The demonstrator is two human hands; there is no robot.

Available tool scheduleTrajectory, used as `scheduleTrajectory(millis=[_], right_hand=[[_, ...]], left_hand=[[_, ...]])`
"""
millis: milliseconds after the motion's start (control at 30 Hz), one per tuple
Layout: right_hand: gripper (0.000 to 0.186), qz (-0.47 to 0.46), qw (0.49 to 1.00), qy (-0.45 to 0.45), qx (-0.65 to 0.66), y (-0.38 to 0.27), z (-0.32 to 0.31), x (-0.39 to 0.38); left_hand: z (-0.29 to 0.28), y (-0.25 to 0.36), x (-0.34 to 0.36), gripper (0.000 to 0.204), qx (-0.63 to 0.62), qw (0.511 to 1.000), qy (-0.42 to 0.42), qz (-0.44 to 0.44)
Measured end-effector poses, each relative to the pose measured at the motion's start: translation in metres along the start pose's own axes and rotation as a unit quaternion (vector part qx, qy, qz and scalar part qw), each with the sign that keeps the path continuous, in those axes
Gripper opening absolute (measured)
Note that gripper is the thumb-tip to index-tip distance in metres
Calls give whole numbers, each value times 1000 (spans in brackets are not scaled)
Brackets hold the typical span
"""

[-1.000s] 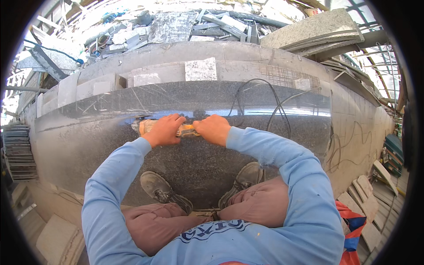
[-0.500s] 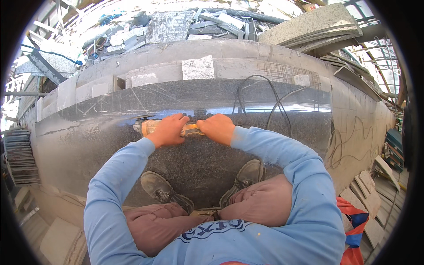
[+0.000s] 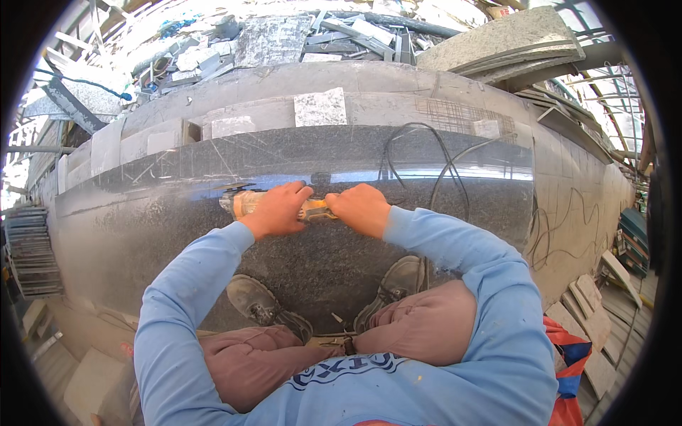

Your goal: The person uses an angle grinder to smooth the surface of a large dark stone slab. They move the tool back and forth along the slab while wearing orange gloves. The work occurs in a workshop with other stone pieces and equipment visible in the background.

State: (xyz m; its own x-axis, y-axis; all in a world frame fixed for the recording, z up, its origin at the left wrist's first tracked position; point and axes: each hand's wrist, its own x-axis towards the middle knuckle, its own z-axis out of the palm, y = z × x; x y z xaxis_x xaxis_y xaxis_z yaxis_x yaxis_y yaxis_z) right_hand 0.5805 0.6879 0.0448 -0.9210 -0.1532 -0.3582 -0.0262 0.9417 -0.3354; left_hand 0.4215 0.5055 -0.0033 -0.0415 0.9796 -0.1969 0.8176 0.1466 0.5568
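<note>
A yellow angle grinder (image 3: 248, 202) lies across in front of me, its disc (image 3: 234, 188) at the left end against a dark speckled stone slab (image 3: 177, 245). My left hand (image 3: 282, 208) is closed around the grinder's body near the head. Around the rear end of the grinder, my right hand (image 3: 362, 209) is wrapped. A pale haze of dust spreads left from the disc over a line in the slab. My shoes (image 3: 252, 298) rest on the slab, one on each side.
A black cable (image 3: 444, 153) loops over the slab's right part. Pale stone blocks (image 3: 320, 107) line its far edge. Beyond lies a heap of broken stone offcuts (image 3: 270, 40). A long thick slab (image 3: 504, 39) leans at far right. Stacked panels (image 3: 34, 252) stand at left.
Both hands and the grinder have shifted slightly to the right along the slab. The grip of both hands looks the same.
</note>
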Motion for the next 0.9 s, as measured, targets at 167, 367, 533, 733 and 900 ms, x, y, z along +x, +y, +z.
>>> scheduleTrajectory(millis=[167,367,533,733,900], right_hand=[[12,-19,1000,19,13,-1,17,23],[15,22,999,-44,-2,-4,-18,-10],[14,7,1000,-22,-21,4,-6,-10],[13,-13,1000,4,-4,0,12,20],[13,3,999,-29,-14,-2,-17,-7]], left_hand=[[-1,-19,-9,66,9,1000,-6,-10],[1,4,2,65,-8,999,27,34],[1,7,8,66,-13,1000,8,10],[0,-16,-5,67,12,1000,-18,-22],[-4,4,3,65,-3,1000,7,15]])
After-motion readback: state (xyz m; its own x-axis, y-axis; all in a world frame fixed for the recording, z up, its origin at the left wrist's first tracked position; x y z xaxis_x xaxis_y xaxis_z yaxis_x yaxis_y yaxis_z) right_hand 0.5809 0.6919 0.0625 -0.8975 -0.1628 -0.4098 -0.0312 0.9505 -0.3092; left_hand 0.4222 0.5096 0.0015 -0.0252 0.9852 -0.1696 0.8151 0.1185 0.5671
